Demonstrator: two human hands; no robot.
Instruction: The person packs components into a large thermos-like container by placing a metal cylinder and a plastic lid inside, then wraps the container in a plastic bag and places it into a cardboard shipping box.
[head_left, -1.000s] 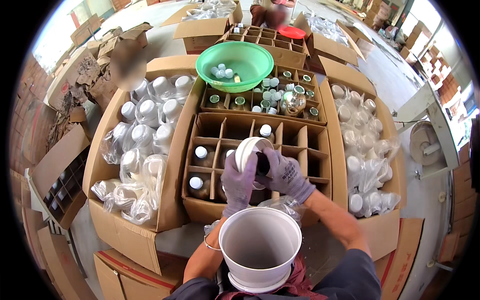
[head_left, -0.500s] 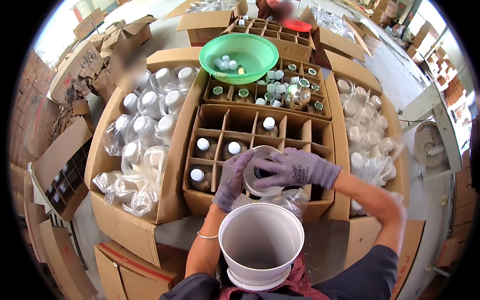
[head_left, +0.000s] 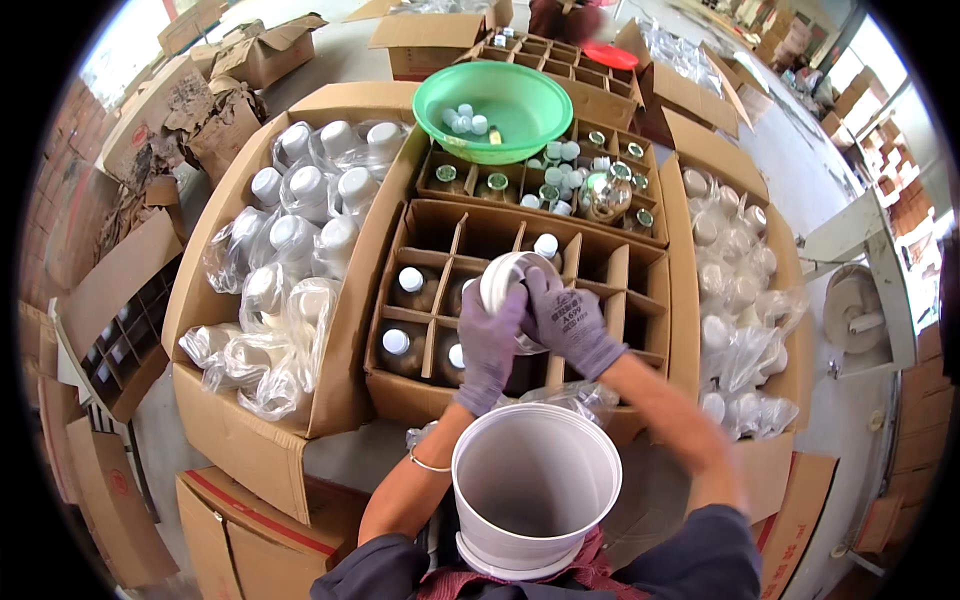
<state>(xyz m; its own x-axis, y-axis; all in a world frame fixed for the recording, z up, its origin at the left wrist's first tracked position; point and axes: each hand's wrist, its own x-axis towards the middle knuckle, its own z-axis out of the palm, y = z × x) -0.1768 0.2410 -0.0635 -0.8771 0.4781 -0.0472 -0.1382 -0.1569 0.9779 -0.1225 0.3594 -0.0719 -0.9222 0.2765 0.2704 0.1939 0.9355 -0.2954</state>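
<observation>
Both my hands wear pale purple gloves and meet above the near divided carton (head_left: 520,205). Between them is a round, see-through plastic container with a white top (head_left: 495,286), tilted to the left. My left hand (head_left: 490,345) is closed on its near left side. My right hand (head_left: 568,318) curls over its right side, with the fingertips by the white top. Brown bottles with white caps (head_left: 410,280) stand in several carton cells below. Close to my body is a white plastic bucket (head_left: 537,480), its inside open to view.
A carton of bagged white-topped containers (head_left: 292,240) stands left, a similar carton (head_left: 735,270) right. The green basin (head_left: 492,110), holding small pale caps, rests across the far carton of bottles (head_left: 497,185). A person (head_left: 562,20) is at the far side beside a red basin (head_left: 610,56).
The container has tilted up so its white top shows at the left. My right hand has come off its middle to its right side. The view has shifted slightly.
</observation>
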